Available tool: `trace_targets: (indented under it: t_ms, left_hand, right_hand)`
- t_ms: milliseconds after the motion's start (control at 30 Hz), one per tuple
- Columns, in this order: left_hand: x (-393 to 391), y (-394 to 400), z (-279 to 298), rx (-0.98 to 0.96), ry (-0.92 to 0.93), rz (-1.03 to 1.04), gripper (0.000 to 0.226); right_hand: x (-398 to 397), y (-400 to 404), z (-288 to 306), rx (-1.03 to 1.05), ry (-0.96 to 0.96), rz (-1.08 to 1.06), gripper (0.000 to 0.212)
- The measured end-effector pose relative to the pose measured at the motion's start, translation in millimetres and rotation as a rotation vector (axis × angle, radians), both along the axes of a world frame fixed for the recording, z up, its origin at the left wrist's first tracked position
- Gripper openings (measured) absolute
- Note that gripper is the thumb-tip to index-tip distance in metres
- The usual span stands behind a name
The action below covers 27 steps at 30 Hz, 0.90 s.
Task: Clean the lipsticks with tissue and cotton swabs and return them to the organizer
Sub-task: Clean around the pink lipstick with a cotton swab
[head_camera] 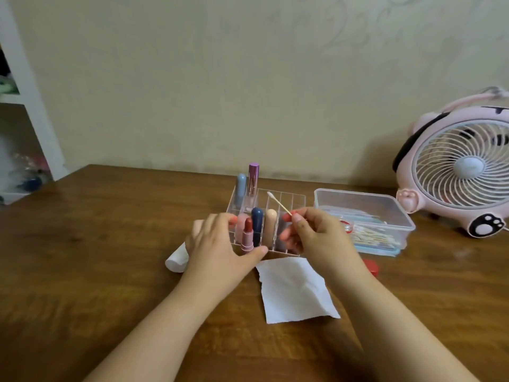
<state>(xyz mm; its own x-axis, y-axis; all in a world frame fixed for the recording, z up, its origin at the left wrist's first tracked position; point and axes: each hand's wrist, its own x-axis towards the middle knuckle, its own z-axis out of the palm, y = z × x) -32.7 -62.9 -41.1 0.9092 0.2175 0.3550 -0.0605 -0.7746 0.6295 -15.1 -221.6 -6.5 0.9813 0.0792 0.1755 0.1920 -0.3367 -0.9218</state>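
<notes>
A clear acrylic organizer (292,201) stands mid-table with several capped lipsticks in its cells. My left hand (217,245) holds an uncapped pink lipstick (247,235) with a red bullet upright, thumb at its base, just in front of the organizer. My right hand (314,234) pinches a wooden cotton swab (278,206) between thumb and forefinger, its white tip pointing up and left over the organizer. A flat white tissue (296,289) lies on the table beneath my hands.
A clear plastic box (366,199) of cotton swabs sits right of the organizer, a red lid (371,266) beside it. A pink fan (462,168) stands far right. A crumpled white tissue (176,260) lies behind my left hand. A white shelf (30,106) is far left.
</notes>
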Motion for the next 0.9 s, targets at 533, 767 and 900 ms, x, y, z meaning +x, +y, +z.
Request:
trace_targets:
  t_ms: [533, 767, 900]
  left_hand:
    - [7.0, -3.0, 0.4, 0.153, 0.103, 0.045, 0.025]
    - [-17.3, -6.3, 16.1, -0.254, -0.083, -0.207, 0.012]
    - [-25.2, -10.8, 14.4, -0.3, -0.138, -0.306, 0.013]
  right_hand:
    - [-13.3, -9.8, -7.5, -0.133, -0.13, -0.058, 0.018]
    - [-25.7, -16.0, 9.7, -0.102, -0.442, -0.075, 0.017]
    - [-33.8, -19.7, 16.3, -0.11, -0.662, -0.052, 0.014]
